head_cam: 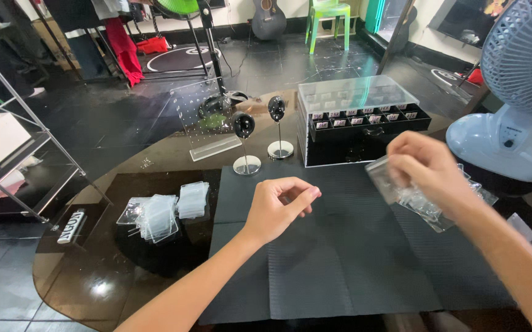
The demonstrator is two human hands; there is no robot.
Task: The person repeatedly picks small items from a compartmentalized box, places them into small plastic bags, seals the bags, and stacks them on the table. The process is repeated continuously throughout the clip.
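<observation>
Hovering above the dark ribbed mat (340,270), the left hand (276,206) was curled with thumb and forefinger pressed tip to tip, pinching something too small to make out, or perhaps nothing. Held higher and off to the right, the right hand (429,169) gripped a small clear plastic bag (386,178) by its upper edge, fingers closed over it and blurred, with a loose heap of more clear bags (429,206) lying just under and beside it on the mat. Lay to the right of the left hand, that held bag, across a bare stretch of mat, its long axis slanting down and away toward the heap; nearer the right hand, plainly, since already in its grasp, and apart from the left. Set on the opposite side, well to the left of the left hand on the dark glass table (94,289), were two stacks of clear cards or sleeves (158,215), untouched. Stood beyond the mat were two small black display stands (246,144) on round bases, a clear perforated panel (207,117), and a black compartment case with a clear lid (361,114). Sat at the far right edge, a pale blue desk fan (512,110).
</observation>
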